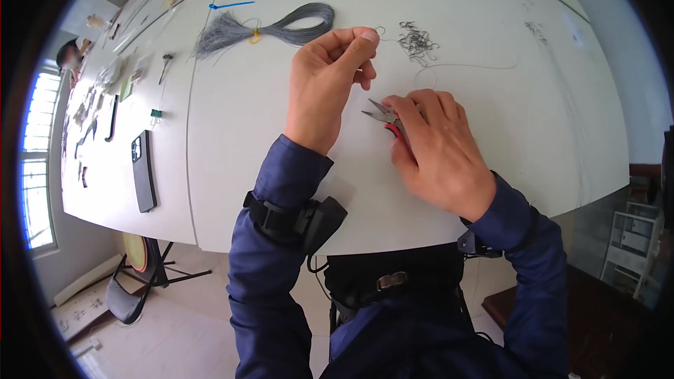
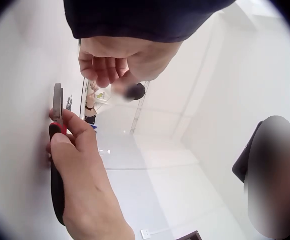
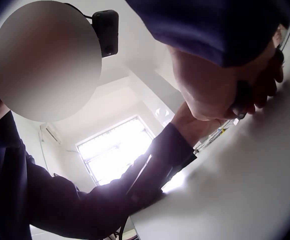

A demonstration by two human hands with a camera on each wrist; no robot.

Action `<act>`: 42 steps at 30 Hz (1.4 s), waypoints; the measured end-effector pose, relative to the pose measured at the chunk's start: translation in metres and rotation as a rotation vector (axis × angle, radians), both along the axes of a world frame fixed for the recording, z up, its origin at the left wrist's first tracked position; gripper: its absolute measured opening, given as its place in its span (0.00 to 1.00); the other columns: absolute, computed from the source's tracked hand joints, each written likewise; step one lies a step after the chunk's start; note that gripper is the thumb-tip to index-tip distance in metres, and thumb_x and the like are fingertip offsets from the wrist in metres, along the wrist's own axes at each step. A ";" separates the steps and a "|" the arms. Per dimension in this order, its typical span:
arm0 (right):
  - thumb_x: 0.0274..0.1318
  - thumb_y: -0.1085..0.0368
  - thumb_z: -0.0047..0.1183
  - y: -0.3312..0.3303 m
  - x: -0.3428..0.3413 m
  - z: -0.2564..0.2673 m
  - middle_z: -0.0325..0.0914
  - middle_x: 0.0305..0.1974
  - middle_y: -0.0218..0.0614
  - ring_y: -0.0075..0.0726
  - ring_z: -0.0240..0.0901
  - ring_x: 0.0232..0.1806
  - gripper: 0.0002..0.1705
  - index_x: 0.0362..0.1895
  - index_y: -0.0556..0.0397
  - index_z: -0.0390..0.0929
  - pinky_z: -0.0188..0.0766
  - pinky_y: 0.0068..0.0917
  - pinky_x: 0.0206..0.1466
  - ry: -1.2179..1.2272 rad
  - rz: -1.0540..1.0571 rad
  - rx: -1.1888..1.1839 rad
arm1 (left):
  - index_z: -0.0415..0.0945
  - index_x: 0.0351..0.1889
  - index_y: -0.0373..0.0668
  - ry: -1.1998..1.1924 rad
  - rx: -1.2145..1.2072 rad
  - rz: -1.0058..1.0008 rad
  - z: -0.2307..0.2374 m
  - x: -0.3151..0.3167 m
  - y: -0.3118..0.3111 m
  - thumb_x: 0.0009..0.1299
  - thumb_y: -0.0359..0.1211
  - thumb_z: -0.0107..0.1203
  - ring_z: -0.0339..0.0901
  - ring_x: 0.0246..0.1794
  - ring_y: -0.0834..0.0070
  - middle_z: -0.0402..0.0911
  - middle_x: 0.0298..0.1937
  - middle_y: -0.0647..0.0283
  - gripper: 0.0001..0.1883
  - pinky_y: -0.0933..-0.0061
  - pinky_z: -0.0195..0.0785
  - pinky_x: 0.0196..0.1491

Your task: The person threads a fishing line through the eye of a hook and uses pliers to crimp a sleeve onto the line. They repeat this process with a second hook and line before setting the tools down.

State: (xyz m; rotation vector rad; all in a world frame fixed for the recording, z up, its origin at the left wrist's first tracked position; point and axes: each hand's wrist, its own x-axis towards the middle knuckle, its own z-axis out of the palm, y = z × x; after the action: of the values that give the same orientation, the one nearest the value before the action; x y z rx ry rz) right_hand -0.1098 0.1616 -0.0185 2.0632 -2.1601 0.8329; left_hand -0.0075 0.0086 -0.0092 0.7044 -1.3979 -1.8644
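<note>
In the head view the left hand (image 1: 323, 88) pinches a thin wire between thumb and forefinger; a small wire loop (image 1: 380, 29) shows beside the fingertips. Lower and to the right, the right hand (image 1: 446, 154) holds small pliers (image 1: 391, 119) with red and black handles, their jaws apart and pointing up-left. The left wrist view shows the left hand (image 2: 130, 57) with curled fingers and the right hand (image 2: 87, 175) around the pliers' black handle (image 2: 57, 185). In the right wrist view, the right hand (image 3: 207, 85) partly hides the dark handle (image 3: 242, 97).
A pile of small bent wires (image 1: 418, 43) lies beyond the hands, near a grey wire bundle (image 1: 309, 22) tied in yellow and a blue cable tie (image 1: 233, 5). Long thin wires (image 1: 562, 95) lie at the right; a phone (image 1: 143, 172) is at the left. Other people are at the upper left.
</note>
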 end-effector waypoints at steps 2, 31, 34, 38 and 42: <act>0.56 0.66 0.58 -0.002 -0.004 0.004 0.72 0.44 0.46 0.51 0.67 0.48 0.23 0.56 0.57 0.72 0.66 0.43 0.55 -0.109 -0.012 -0.097 | 0.81 0.43 0.35 0.000 0.003 -0.067 0.000 0.000 0.002 0.73 0.34 0.60 0.73 0.29 0.82 0.78 0.32 0.69 0.10 0.77 0.66 0.35; 0.66 0.56 0.59 -0.010 -0.044 0.044 0.80 0.31 0.29 0.19 0.72 0.35 0.16 0.39 0.60 0.83 0.69 0.21 0.41 -0.832 -0.129 -0.117 | 0.79 0.42 0.36 -0.102 -0.266 -0.298 0.009 -0.002 0.020 0.74 0.34 0.58 0.75 0.34 0.84 0.81 0.35 0.68 0.10 0.79 0.69 0.38; 0.67 0.58 0.58 -0.003 -0.049 0.056 0.80 0.33 0.28 0.20 0.72 0.38 0.15 0.41 0.59 0.82 0.69 0.20 0.45 -0.751 -0.177 -0.264 | 0.78 0.41 0.35 -0.088 -0.298 -0.313 0.008 -0.003 0.024 0.74 0.33 0.58 0.75 0.33 0.84 0.80 0.34 0.69 0.09 0.80 0.69 0.40; 0.68 0.62 0.56 0.018 -0.092 0.076 0.77 0.36 0.28 0.22 0.71 0.40 0.12 0.45 0.58 0.80 0.67 0.22 0.52 -0.789 -0.179 -0.630 | 0.77 0.40 0.35 -0.102 -0.407 -0.305 0.009 -0.003 0.026 0.74 0.31 0.57 0.74 0.33 0.84 0.79 0.33 0.70 0.07 0.80 0.69 0.41; 0.68 0.66 0.54 0.059 -0.132 0.118 0.76 0.42 0.39 0.32 0.72 0.44 0.11 0.47 0.62 0.77 0.70 0.35 0.62 -0.728 -0.280 -0.953 | 0.77 0.39 0.35 -0.181 -0.643 -0.203 0.005 -0.005 0.031 0.73 0.28 0.57 0.73 0.33 0.84 0.78 0.32 0.70 0.05 0.80 0.68 0.39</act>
State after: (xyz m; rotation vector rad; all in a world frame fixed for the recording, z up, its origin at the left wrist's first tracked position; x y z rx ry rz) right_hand -0.2415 0.2206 0.0993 1.0302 -1.5941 2.2174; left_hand -0.0126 0.0398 -0.0044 0.4159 -2.1061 -1.3757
